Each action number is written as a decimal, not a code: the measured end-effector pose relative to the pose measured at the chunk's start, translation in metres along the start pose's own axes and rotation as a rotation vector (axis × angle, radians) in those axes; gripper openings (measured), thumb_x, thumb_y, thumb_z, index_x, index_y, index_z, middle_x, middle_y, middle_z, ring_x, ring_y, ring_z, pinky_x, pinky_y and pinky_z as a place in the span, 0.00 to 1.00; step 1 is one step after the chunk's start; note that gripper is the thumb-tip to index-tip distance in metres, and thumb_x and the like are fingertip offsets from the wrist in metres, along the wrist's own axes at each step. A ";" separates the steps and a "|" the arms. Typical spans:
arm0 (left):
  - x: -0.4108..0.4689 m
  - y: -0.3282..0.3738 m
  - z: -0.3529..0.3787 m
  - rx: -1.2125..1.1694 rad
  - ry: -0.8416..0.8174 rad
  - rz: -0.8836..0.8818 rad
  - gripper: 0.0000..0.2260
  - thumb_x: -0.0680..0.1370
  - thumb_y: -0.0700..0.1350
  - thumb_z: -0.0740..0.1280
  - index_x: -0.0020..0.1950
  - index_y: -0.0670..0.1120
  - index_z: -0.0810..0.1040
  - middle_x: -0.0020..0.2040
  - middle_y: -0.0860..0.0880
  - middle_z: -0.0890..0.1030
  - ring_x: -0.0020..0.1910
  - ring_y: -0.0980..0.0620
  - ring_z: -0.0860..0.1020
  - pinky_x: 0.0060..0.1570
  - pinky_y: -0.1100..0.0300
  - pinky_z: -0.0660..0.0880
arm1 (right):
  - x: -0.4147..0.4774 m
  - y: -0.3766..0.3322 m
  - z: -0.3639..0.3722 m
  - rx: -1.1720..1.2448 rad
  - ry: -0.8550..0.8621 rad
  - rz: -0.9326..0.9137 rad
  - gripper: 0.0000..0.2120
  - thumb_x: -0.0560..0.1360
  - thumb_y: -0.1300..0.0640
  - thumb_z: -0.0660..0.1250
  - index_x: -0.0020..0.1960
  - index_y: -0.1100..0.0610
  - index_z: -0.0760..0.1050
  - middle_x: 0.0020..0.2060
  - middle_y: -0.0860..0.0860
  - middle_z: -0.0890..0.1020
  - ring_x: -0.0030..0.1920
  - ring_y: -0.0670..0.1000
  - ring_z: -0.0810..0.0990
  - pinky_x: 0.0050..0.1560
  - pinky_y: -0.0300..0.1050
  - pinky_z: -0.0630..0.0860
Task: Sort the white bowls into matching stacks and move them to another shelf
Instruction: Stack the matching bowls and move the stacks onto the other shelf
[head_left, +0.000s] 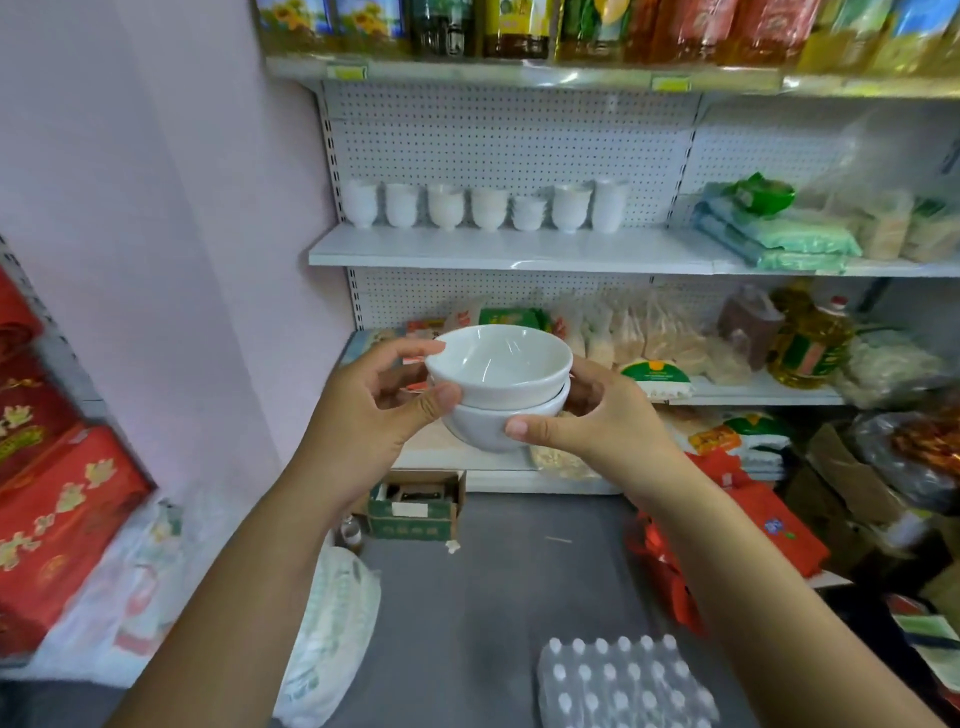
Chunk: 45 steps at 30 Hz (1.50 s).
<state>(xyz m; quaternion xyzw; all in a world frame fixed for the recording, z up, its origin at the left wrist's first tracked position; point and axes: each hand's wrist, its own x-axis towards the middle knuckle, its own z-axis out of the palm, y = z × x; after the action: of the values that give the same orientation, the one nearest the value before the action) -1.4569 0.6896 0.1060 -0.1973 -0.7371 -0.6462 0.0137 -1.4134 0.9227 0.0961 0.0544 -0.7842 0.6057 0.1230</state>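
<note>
Two nested white bowls (501, 392) are held in mid-air before the shelves, gripped by curled fingers of the left hand (374, 400) and right hand (587, 415); seven bowl stacks (485, 207) are lined along the middle shelf (509, 252)

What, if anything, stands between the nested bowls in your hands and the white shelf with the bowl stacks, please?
Nothing visible. The left hand and right hand hold the nested bowls in open air before the white shelf; its front is bare, the bowl stacks stand at the back.
</note>
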 end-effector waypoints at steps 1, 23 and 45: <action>0.014 -0.007 0.000 0.003 -0.009 -0.004 0.19 0.69 0.54 0.75 0.59 0.57 0.82 0.58 0.51 0.85 0.56 0.51 0.83 0.55 0.58 0.82 | 0.014 0.007 0.001 0.004 0.002 0.007 0.32 0.63 0.59 0.84 0.66 0.52 0.79 0.54 0.46 0.87 0.58 0.47 0.85 0.61 0.45 0.80; 0.427 -0.113 -0.035 0.122 -0.272 0.125 0.10 0.72 0.53 0.73 0.52 0.56 0.84 0.50 0.48 0.85 0.51 0.44 0.82 0.55 0.42 0.79 | 0.382 0.106 -0.008 -0.035 0.230 -0.009 0.37 0.61 0.51 0.86 0.68 0.48 0.78 0.58 0.46 0.85 0.62 0.48 0.83 0.66 0.57 0.78; 0.706 -0.181 0.144 -0.120 -0.281 -0.050 0.35 0.68 0.52 0.77 0.74 0.54 0.72 0.62 0.51 0.84 0.58 0.55 0.84 0.54 0.59 0.81 | 0.615 0.236 -0.212 -0.038 0.259 0.006 0.40 0.60 0.57 0.86 0.69 0.50 0.76 0.59 0.45 0.85 0.62 0.46 0.82 0.61 0.44 0.79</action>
<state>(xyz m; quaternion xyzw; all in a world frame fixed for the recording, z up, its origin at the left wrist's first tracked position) -2.1293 1.0043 0.1052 -0.2678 -0.6966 -0.6552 -0.1176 -2.0350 1.2273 0.0842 -0.0290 -0.7734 0.5929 0.2226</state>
